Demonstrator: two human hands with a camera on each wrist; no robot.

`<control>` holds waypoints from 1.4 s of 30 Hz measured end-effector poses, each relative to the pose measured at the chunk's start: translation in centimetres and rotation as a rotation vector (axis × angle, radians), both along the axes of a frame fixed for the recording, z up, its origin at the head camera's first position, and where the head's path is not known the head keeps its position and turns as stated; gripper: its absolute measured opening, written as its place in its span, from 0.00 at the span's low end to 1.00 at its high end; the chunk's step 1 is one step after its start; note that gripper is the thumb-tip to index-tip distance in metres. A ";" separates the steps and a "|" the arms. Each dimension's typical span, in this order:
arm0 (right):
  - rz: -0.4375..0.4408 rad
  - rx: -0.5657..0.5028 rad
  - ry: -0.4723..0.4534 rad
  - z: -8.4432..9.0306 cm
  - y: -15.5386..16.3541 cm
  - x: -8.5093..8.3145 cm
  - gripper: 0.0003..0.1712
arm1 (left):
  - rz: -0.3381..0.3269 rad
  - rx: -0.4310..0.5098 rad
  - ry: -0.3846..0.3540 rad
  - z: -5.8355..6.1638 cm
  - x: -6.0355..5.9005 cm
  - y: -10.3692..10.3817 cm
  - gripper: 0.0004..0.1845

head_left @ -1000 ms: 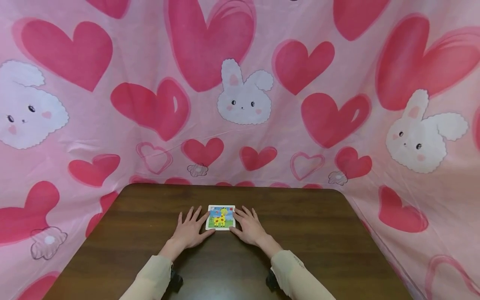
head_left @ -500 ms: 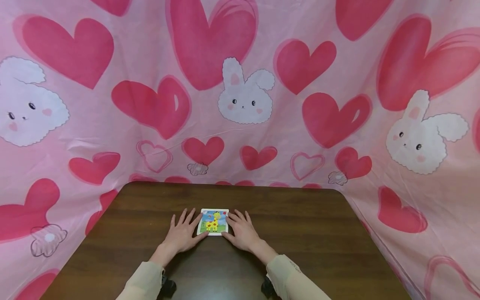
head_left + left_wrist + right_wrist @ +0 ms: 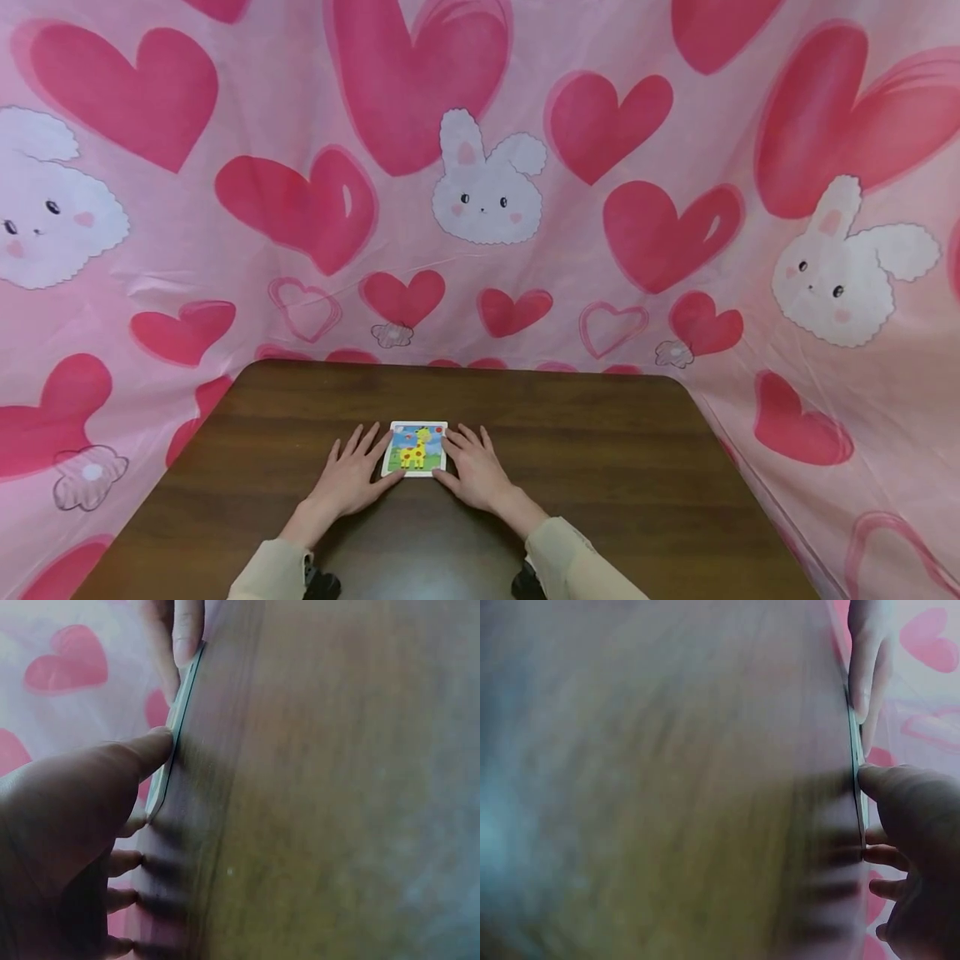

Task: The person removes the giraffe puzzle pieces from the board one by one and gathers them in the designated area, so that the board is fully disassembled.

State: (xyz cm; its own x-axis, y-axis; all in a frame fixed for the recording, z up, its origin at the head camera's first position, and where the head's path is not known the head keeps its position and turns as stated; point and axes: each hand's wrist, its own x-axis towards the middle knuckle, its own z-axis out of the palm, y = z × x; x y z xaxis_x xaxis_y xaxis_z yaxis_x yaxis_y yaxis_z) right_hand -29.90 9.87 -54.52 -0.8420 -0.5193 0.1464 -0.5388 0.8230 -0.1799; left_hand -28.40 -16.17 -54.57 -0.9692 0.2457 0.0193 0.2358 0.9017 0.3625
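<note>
A small square board with a white border and a yellow giraffe picture [image 3: 415,450] lies on the brown table, picture side up. My left hand [image 3: 351,481] is at its left side, fingers straight and spread, thumb at the near left corner. From the right, my right hand [image 3: 477,475] touches the opposite edge with straight fingers, its thumb at the near right corner. In the left wrist view the board's thin edge [image 3: 166,761] shows beside the left thumb [image 3: 154,746]. The right wrist view has the right thumb [image 3: 874,780] against the same board's edge [image 3: 857,761].
The dark wood-grain table [image 3: 600,467] extends around both hands. Behind and beside it hangs a pink cloth [image 3: 570,250] printed with red hearts and white rabbits. A dark wrist device [image 3: 322,583] sits below each sleeve cuff.
Both hands and the giraffe board between them have slid left and nearer to the person across the table. The fingers keep about the same pose.
</note>
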 end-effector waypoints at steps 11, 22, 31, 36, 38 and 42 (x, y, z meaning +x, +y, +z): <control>0.014 0.036 0.038 -0.1 -0.5 0.2 0.36 | -0.014 0.006 0.033 -0.5 0.3 -0.4 0.47; 0.002 0.040 0.011 -0.2 -0.6 0.4 0.36 | -0.007 0.010 0.043 -0.3 0.6 -0.3 0.47; -0.002 0.003 -0.039 0.4 -0.5 0.4 0.36 | 0.008 0.011 0.018 -0.5 0.8 -0.4 0.47; 0.016 -0.058 -0.015 1.0 -0.3 -0.5 0.31 | 0.014 0.004 0.024 -0.4 0.6 -0.2 0.47; 0.032 -0.107 0.001 1.1 -0.6 -1.2 0.29 | 0.018 0.005 0.026 -0.4 0.5 -0.1 0.47; 0.086 -0.220 0.022 -0.5 -1.3 -3.8 0.25 | 0.028 0.005 0.030 -0.4 0.5 0.1 0.47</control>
